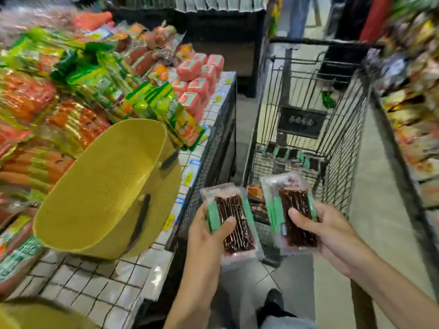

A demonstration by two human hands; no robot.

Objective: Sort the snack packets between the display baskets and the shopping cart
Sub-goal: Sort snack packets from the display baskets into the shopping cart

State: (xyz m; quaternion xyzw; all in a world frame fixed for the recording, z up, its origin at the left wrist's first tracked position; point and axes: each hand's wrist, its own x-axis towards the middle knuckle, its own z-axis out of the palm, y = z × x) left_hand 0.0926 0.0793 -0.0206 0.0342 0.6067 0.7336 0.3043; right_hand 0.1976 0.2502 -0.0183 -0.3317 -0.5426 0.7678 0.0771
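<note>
My left hand point(209, 236) grips a clear snack packet point(234, 217) with dark strips inside and green side bands. My right hand point(318, 224) holds a second packet point(291, 205) of the same kind. Both packets hover over the near end of the black wire shopping cart point(344, 129). More green-and-dark packets point(294, 157) lie on the cart's floor. An empty yellow display basket point(102, 191) sits tilted on the display table at my left, with a black handle on its rim.
Heaps of orange, green and pink snack packets point(95, 79) cover the white-tiled display table point(95, 288). A second yellow basket's rim point(35, 314) shows at the bottom left. A packed shelf point(413, 115) runs along the right. My shoe point(273, 302) stands on the grey floor.
</note>
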